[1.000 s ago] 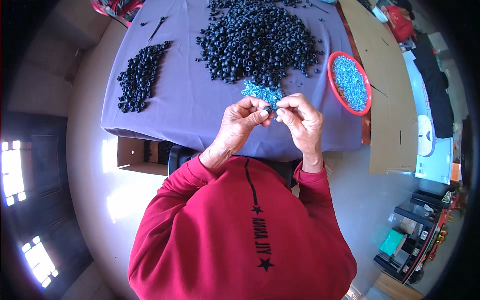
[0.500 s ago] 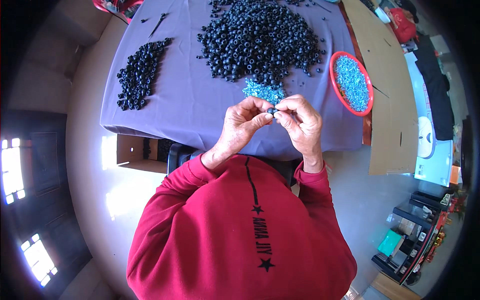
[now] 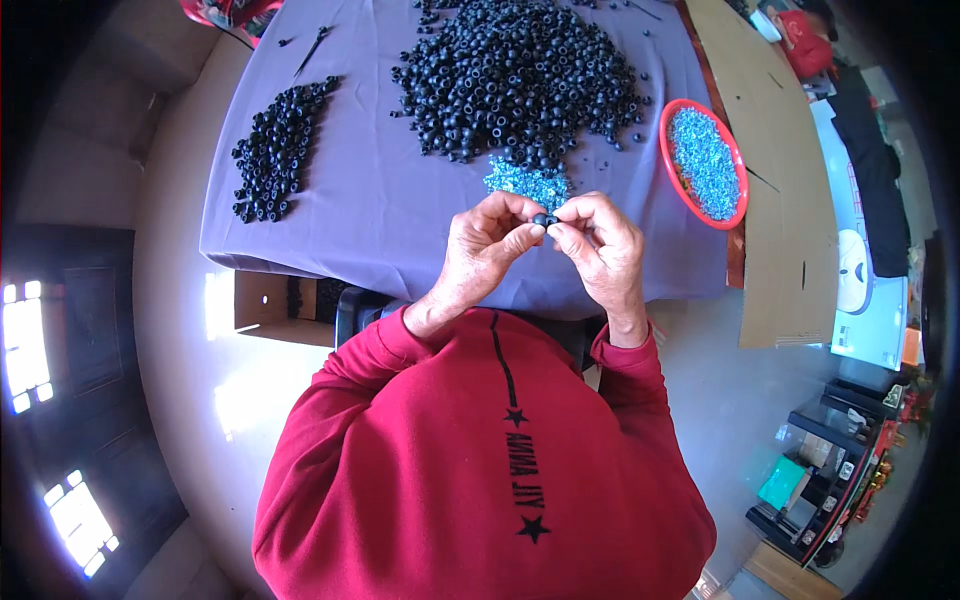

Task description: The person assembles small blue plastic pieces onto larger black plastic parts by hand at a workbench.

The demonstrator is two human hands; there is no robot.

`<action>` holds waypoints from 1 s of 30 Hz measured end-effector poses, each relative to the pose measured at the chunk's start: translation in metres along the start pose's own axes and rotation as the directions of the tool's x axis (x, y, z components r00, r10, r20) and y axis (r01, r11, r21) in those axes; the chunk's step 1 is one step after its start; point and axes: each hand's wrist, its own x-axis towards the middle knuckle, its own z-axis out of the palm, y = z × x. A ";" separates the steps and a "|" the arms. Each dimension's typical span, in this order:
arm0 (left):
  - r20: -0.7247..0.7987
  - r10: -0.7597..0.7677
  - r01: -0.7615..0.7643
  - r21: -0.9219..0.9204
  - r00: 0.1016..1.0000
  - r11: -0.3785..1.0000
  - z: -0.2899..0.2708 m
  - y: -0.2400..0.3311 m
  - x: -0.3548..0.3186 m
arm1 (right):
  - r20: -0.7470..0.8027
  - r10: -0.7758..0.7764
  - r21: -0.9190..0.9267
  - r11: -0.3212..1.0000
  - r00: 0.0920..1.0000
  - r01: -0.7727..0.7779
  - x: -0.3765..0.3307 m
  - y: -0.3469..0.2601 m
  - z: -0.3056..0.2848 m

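Observation:
Small black hollow round pieces (image 3: 543,220) meet between my fingertips, just in front of the table edge of the heap; whether it is one or two is too small to tell. My left hand (image 3: 486,245) pinches from the left with thumb and forefinger. From the other side my right hand (image 3: 603,245) pinches with thumb and forefinger too; any smaller part in its tips is hidden. Right beyond the fingers lies a little pile of shiny light-blue bits (image 3: 528,180). Behind it spreads a big heap of black hollow round pieces (image 3: 520,80).
A smaller group of black pieces (image 3: 272,155) lies on the left of the purple cloth (image 3: 370,220). Toward the right stands a red bowl (image 3: 744,182) of blue bits, beside a cardboard sheet (image 3: 790,220). A thin dark tool (image 3: 313,48) lies far left. Another person (image 3: 803,45) appears top right.
Both hands stay at the same spot with their pinch. The black pieces between the fingertips have turned slightly, and an opening shows more clearly on the right side.

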 end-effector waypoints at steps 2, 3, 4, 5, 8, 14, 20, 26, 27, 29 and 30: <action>0.010 -0.019 0.019 0.003 1.000 1.000 -0.001 0.000 0.001 | 0.001 0.036 -0.003 0.999 0.999 -0.036 0.000 -0.001 -0.001; 0.020 -0.039 0.039 0.006 0.999 0.999 -0.002 0.000 0.002 | -0.001 0.036 -0.003 0.999 0.999 -0.036 0.001 -0.001 -0.001; 0.021 -0.038 0.038 0.007 0.999 0.999 -0.002 0.001 0.002 | 0.014 0.033 -0.016 0.999 0.999 -0.032 0.002 -0.001 -0.001; 0.019 -0.052 0.051 0.019 0.998 0.999 -0.003 0.002 0.002 | 0.030 0.030 -0.028 0.999 0.999 -0.029 0.002 -0.002 -0.001; 0.021 -0.100 0.101 -0.011 0.995 0.995 -0.003 0.004 0.003 | 0.039 -0.036 -0.092 0.995 0.999 0.039 0.004 -0.003 -0.003; 0.019 -0.247 0.245 -0.233 0.969 0.941 -0.006 -0.007 0.001 | 0.034 -0.232 -0.301 0.925 0.972 0.232 0.004 -0.007 0.004; -0.116 -0.368 0.317 -0.316 0.923 0.894 0.001 -0.010 -0.004 | 0.037 -0.286 -0.518 0.814 0.958 0.263 -0.011 0.000 0.026; -0.149 -0.412 0.355 -0.301 0.899 0.885 0.002 -0.024 -0.011 | -0.098 -0.334 -0.683 0.708 0.938 0.181 -0.024 0.018 0.039; -0.156 -0.410 0.354 -0.296 0.898 0.887 0.001 -0.025 -0.012 | -0.099 -0.346 -0.682 0.706 0.933 0.190 -0.024 0.020 0.040; -0.168 -0.435 0.377 -0.291 0.885 0.879 -0.001 -0.027 -0.013 | -0.086 -0.334 -0.670 0.717 0.939 0.193 -0.027 0.022 0.041; -0.173 -0.434 0.376 -0.287 0.884 0.881 -0.002 -0.026 -0.013 | -0.073 -0.320 -0.664 0.722 0.945 0.194 -0.027 0.024 0.041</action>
